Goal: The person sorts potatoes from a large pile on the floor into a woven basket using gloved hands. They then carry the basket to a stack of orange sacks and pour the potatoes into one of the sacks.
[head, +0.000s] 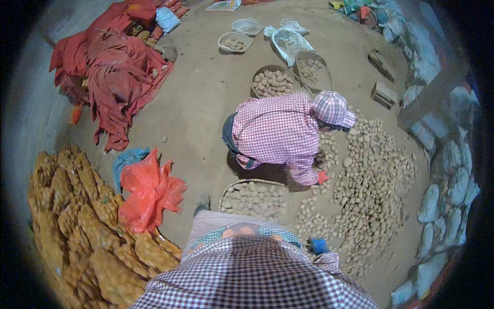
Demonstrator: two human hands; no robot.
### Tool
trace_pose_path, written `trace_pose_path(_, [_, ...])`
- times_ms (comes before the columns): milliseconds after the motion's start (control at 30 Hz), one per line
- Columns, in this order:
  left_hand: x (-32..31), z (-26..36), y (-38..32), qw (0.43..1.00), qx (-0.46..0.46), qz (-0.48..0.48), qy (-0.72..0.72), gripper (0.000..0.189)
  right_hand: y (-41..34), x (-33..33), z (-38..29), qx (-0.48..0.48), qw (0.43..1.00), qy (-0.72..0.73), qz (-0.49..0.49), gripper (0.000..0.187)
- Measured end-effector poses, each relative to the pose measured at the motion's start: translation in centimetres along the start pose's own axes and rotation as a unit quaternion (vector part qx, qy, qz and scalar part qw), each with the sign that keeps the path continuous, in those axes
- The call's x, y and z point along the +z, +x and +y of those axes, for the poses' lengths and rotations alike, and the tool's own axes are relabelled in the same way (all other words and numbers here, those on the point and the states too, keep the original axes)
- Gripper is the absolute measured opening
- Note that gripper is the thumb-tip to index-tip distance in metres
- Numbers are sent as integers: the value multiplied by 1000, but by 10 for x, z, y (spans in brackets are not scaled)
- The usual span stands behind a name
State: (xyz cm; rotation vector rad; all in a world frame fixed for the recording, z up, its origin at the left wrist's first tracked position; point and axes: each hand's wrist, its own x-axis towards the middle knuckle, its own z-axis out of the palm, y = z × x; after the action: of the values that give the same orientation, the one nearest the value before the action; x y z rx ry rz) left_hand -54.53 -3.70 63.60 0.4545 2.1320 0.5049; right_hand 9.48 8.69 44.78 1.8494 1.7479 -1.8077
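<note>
My right hand (318, 245), in a blue glove, reaches down at the lower right among loose potatoes (313, 224) on the dirt floor. Its fingers are too small and partly hidden to show whether a potato is in them. My left hand is out of view. Just ahead of my body stands a wicker basket (223, 195) with many potatoes inside. To the right spreads a wide heap of potatoes (370, 193), mostly a single layer.
A co-worker (278, 127) bends over the heap, one red-gloved hand (322, 177) at the potatoes. Behind are another potato basket (253, 83) and basins (235, 41). Filled mesh sacks (77, 216), an orange bag (150, 193) and red cloth (119, 73) lie left; white sacks (459, 185) line the right.
</note>
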Motion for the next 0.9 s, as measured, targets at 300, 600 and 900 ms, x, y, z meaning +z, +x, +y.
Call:
trace_pose_path(300, [-134, -55, 200, 991, -110, -73, 16, 19, -34, 115, -200, 338, 913, 218, 71, 34])
trace_pose_path(600, [-225, -127, 250, 975, -170, -97, 110, 20, 45, 216, -200, 290, 892, 338, 70, 37])
trace_pose_path(900, [65, 9, 406, 849, 302, -266, 343, 22, 161, 349, 14, 260, 894, 300, 206, 33])
